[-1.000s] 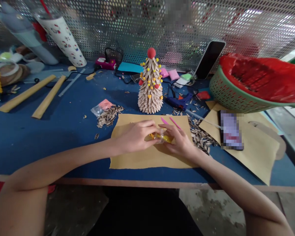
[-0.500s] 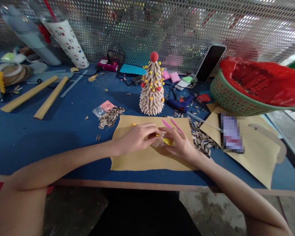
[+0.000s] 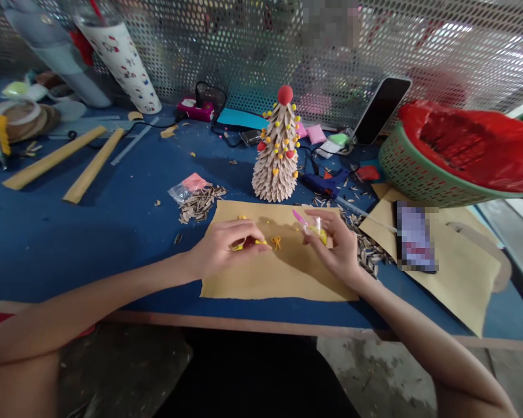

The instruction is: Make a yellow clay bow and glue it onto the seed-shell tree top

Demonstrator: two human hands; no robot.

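Note:
My left hand (image 3: 226,247) rests on a tan paper sheet (image 3: 279,278), fingers pinched on a small piece of yellow clay (image 3: 249,242). My right hand (image 3: 337,247) holds a small clear bag with yellow clay (image 3: 319,231) in it, lifted slightly off the sheet. A tiny orange bow shape (image 3: 277,241) lies on the paper between both hands. A pink stick (image 3: 298,216) lies just beyond my right fingers. A cone tree of sunflower seeds (image 3: 277,155) with yellow and red beads and a red ball on top stands behind the sheet.
Sunflower seed piles (image 3: 199,203) lie left and right of the sheet. A blue glue gun (image 3: 326,183), a leaning phone (image 3: 380,110), a green basket with a red bag (image 3: 422,174), a second phone (image 3: 414,235) on tan paper, two wooden strips (image 3: 91,168) and cone cups (image 3: 122,64) stand around.
My hands have come apart: the right one drew the clear bag away to the right, the left one stayed with a bit of yellow clay. The orange bow shape now lies uncovered.

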